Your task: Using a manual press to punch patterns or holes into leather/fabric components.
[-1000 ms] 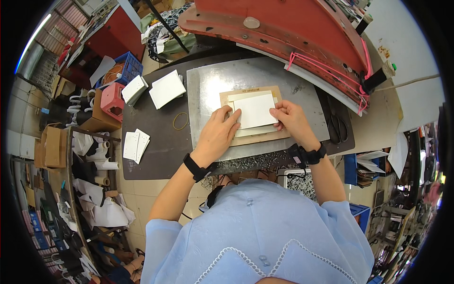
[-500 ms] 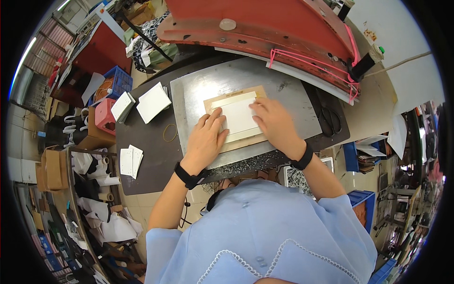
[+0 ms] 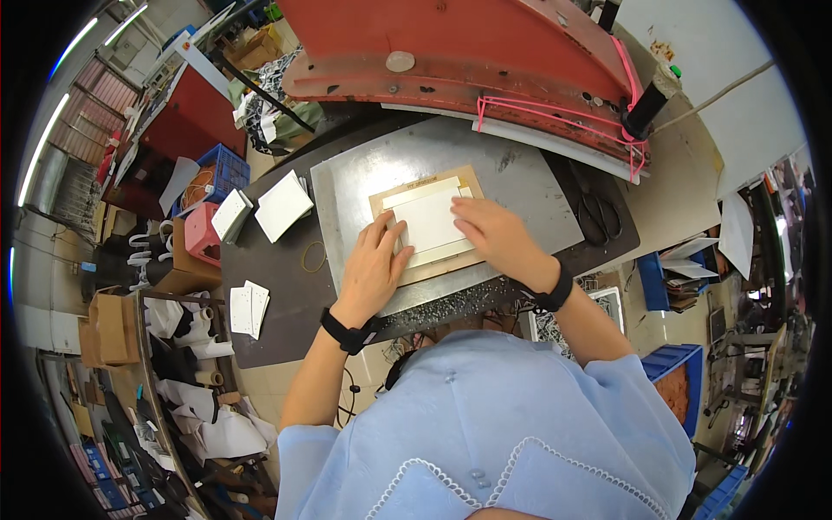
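A white rectangular sheet (image 3: 423,221) lies on a tan board (image 3: 440,267), with pale strips along its far and near edges. My left hand (image 3: 367,267) rests at the sheet's left edge, its fingers stretched out and the thumb apart. At the far right part of the sheet, the fingertips of my right hand (image 3: 503,238) touch the surface, fingers extended and slightly bent. Neither hand grasps anything that I can see. Beneath the board is a grey metal plate (image 3: 529,195) on a dark table.
A red machine beam (image 3: 485,74) with pink cord spans the far side. Stacks of white cards (image 3: 283,206) and smaller white cards (image 3: 250,309) sit at the left, beside a rubber band (image 3: 313,256). Black scissors (image 3: 600,217) lie at the right. Dark crumbs line the near edge.
My right hand's fingertips have shifted a little inward over the sheet. The left hand stays at the left edge. The whole view has shifted slightly.
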A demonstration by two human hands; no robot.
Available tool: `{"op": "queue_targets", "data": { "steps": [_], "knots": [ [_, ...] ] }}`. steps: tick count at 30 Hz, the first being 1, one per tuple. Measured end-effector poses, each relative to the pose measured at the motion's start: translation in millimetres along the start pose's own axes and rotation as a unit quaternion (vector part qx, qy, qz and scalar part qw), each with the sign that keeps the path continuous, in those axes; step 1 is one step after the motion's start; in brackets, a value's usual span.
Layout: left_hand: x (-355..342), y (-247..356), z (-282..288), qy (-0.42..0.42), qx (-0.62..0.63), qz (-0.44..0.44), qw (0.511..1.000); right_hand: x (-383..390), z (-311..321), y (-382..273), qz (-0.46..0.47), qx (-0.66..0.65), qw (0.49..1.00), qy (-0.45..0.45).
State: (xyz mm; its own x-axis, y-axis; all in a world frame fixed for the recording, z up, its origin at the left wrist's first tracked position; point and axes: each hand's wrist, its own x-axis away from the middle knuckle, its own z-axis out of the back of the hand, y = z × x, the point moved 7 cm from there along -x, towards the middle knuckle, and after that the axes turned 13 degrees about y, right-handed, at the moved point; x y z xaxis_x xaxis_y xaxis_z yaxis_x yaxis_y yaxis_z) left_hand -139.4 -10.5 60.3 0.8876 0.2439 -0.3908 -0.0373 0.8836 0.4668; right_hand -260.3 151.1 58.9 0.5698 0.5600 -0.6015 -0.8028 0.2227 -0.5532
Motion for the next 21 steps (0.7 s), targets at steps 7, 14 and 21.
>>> {"op": "queue_targets", "data": {
  "steps": [7, 14, 21],
  "knots": [
    [24.7, 10.0, 22.7, 0.027, 0.017, -0.010, 0.999, -37.8, 200.8, 41.9, -0.083, 0.084, 0.897, 0.426],
    [35.9, 3.2, 10.5, 0.050, 0.049, 0.061, 0.996, -73.7, 239.6, 141.8, -0.194, -0.194, 0.882, 0.382],
    [31.5, 7.8, 11.3, 0.069, 0.036, 0.038, 0.996, -76.7, 238.0, 142.9, -0.207, -0.174, 0.890, 0.368]
  ]
}}
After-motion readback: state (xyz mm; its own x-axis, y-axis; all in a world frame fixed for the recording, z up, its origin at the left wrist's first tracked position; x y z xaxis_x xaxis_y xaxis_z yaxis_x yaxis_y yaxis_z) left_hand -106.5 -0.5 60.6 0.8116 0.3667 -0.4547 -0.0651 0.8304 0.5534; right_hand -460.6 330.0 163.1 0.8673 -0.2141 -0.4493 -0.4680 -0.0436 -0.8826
